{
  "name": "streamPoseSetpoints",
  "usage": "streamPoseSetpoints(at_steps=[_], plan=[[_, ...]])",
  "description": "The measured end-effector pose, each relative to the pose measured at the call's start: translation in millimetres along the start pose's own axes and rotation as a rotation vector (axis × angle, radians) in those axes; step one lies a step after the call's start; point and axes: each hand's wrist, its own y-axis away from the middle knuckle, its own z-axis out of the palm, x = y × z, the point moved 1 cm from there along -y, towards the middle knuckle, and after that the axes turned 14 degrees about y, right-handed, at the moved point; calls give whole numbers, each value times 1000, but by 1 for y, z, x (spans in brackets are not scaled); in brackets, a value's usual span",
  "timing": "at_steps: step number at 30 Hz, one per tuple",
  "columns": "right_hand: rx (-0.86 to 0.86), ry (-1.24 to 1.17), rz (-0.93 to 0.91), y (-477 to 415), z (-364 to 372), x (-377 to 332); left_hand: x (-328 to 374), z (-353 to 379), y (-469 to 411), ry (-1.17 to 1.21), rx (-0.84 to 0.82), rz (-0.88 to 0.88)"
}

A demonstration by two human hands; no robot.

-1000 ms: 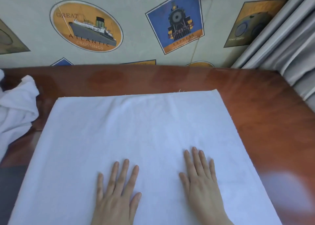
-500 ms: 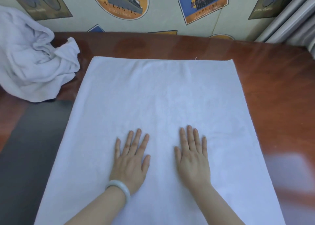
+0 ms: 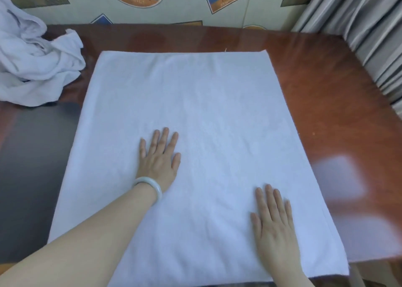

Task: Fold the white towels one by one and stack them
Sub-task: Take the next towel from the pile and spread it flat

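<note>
A white towel [image 3: 195, 104] lies spread flat on the reddish-brown table [image 3: 322, 86], its near edge reaching the table's front. My left hand [image 3: 158, 156], with a pale bangle on the wrist, rests palm down on the towel left of its middle, fingers straight. My right hand [image 3: 274, 219] lies flat on the towel near its front right corner, fingers straight too. A crumpled heap of white towels [image 3: 32, 60] sits at the table's back left, apart from the spread towel.
A wall with ship and train pictures [image 3: 191, 8] stands right behind the table. Grey curtains [image 3: 361, 25] hang at the right. A dark patch [image 3: 37, 160] covers the table's left part. Bare wood shows right of the towel.
My right hand has slid toward me and to the right across the towel. My left hand has stayed near the middle. The view has tilted down a little.
</note>
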Motion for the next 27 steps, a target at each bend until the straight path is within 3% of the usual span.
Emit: streamPoseSetpoints(at_steps=[3, 6, 8, 10, 12, 14, 17, 20, 27], plan=[[-19, -31, 37, 39, -5, -3, 2, 1, 42, 92, -58, 71], [-61, -124, 10, 79, -11, -22, 16, 7, 139, 164, -99, 206], [-97, -263, 22, 102, -16, -38, 24, 12, 205, 178, -91, 289], [-81, -536, 191, 119, -25, -53, 21, 21, 254, 295, -45, 309], [-178, -953, 569, 126, -32, -65, 15, 23, 288, 606, 13, 102], [-413, -1413, 895, 128, -28, -76, 12, 21, 304, 991, 76, -364], [-709, -1835, 1134, 126, -23, -91, 7, 19, 300, 1659, 78, -967], [-758, -1972, 1198, 121, -26, -101, 0, 10, 287, 2075, 83, -1134], [-604, -2045, 1278, 109, -33, -84, -18, 2, 285, 2206, 230, -1355]])
